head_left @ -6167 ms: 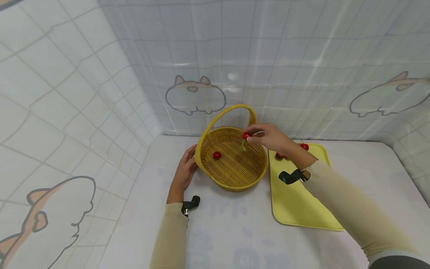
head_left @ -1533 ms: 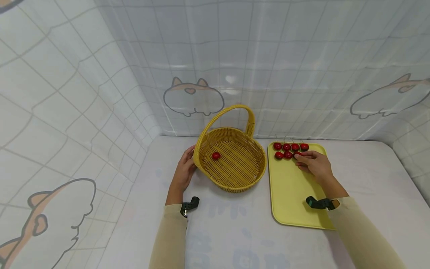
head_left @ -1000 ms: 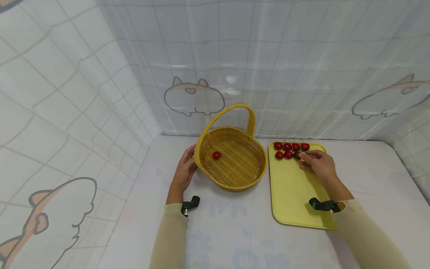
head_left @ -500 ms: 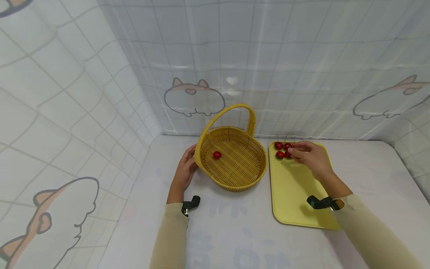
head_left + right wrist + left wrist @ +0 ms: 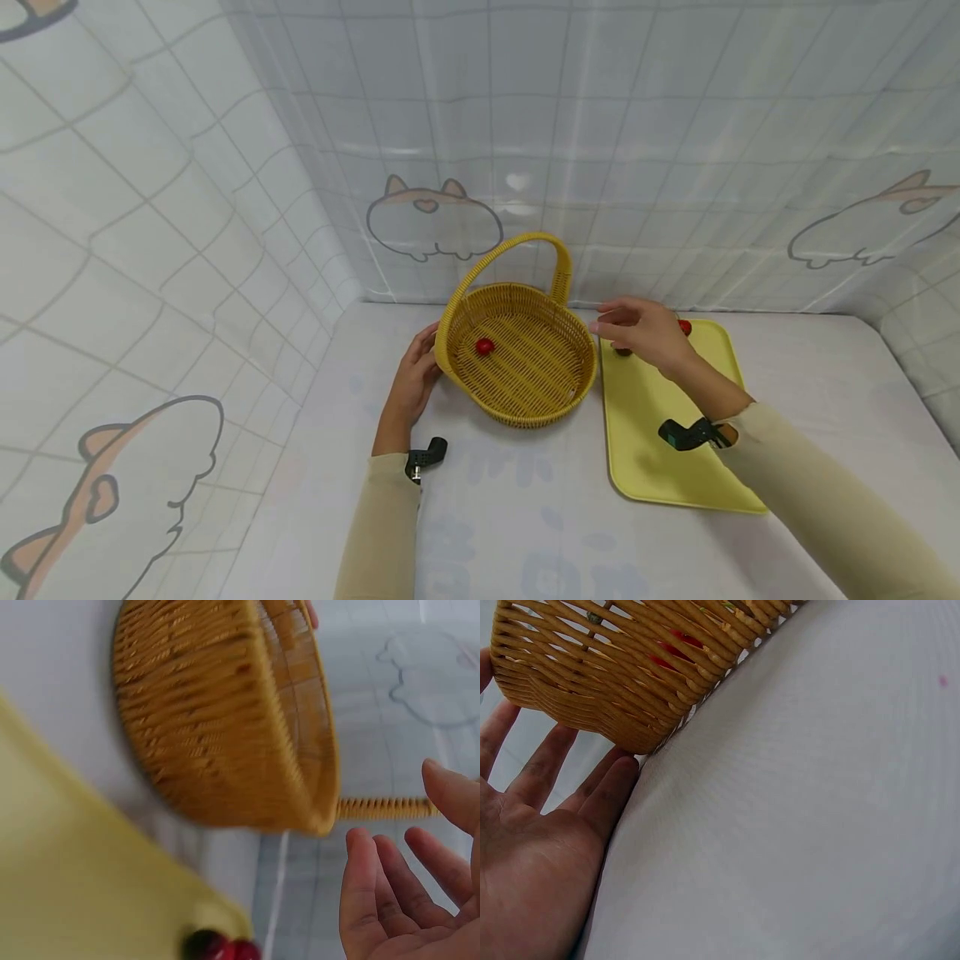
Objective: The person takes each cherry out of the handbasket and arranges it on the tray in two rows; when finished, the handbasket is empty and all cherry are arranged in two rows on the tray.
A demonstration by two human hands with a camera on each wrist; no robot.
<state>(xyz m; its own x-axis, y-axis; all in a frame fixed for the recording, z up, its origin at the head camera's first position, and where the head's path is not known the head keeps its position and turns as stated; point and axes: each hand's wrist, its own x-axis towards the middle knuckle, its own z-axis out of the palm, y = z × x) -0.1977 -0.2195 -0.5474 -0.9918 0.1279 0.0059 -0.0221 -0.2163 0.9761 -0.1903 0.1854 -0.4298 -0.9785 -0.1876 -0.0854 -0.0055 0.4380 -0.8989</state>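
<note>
A yellow wicker basket (image 5: pixel 534 417) with an arched handle stands on the table, one red cherry (image 5: pixel 484 346) inside near its left side. My left hand (image 5: pixel 412 379) rests against the basket's left outer wall; in the left wrist view its extended fingers (image 5: pixel 544 769) touch the weave. My right hand (image 5: pixel 645 332) hovers between the tray's back left corner and the basket's right rim. Thumb and fingers are spread apart with nothing between them in the right wrist view. Under it, the yellow tray (image 5: pixel 675 467) bears cherries, mostly hidden by the hand; one cherry (image 5: pixel 686 327) shows at the right.
A white patterned cloth (image 5: pixel 510 517) covers the table. Behind it hangs a tiled-print curtain (image 5: pixel 637 167), and another printed wall (image 5: pixel 187 250) stands on the left. The basket's handle (image 5: pixel 489 265) arches above its left and back side.
Earlier, my right hand held a cherry over the basket, then set a cherry in the tray's second row. It has released it and swung left toward the basket. My left hand has stayed put.
</note>
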